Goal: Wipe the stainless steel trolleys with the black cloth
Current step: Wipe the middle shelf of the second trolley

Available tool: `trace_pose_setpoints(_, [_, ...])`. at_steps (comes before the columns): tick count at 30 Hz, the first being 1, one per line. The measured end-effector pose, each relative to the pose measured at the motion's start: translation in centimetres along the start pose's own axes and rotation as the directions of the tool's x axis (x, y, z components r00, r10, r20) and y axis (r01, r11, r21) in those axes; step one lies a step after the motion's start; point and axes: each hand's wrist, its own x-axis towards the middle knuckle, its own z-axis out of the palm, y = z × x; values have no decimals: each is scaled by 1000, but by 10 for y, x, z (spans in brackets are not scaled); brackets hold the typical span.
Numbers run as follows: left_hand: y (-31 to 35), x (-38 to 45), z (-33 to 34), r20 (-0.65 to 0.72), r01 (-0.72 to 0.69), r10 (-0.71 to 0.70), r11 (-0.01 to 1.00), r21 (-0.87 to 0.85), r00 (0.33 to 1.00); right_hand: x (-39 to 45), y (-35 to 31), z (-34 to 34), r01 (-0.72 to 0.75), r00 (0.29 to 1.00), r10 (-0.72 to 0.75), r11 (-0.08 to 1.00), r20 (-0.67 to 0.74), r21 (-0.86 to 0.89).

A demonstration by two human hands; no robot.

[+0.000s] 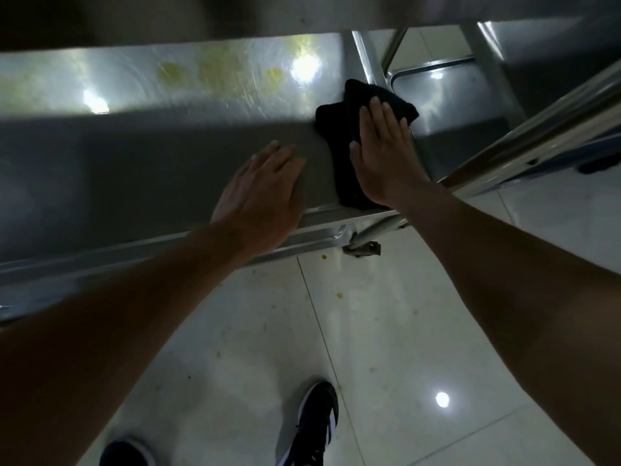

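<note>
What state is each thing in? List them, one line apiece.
Cloth: bunched, flat on the shelf, pressed under the right hand.
Right hand: fingers straight, palm down on the cloth.
Left hand: fingers straight, resting on the shelf near its front edge, holding nothing.
Shelf: yellowish smears at the back, not yet wiped off.
Floor: a few yellow spots near the trolley's leg.

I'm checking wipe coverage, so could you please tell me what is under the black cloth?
The black cloth lies on the steel trolley shelf, pressed flat by the right hand. The steel directly beneath is covered, so any stains there cannot be seen.
</note>
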Motion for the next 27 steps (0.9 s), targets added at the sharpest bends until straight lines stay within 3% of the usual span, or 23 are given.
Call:
trace_pose_setpoints(13, [-49, -57, -12, -27, 4, -6, 997, -81, 1000, -46, -47, 9, -85, 993, 87, 996, 83, -30])
trace_pose_setpoints(27, [-150, -146, -55, -99, 36, -36, 999, -9, 994, -48, -199, 30, 70, 994, -70, 998, 85, 1])
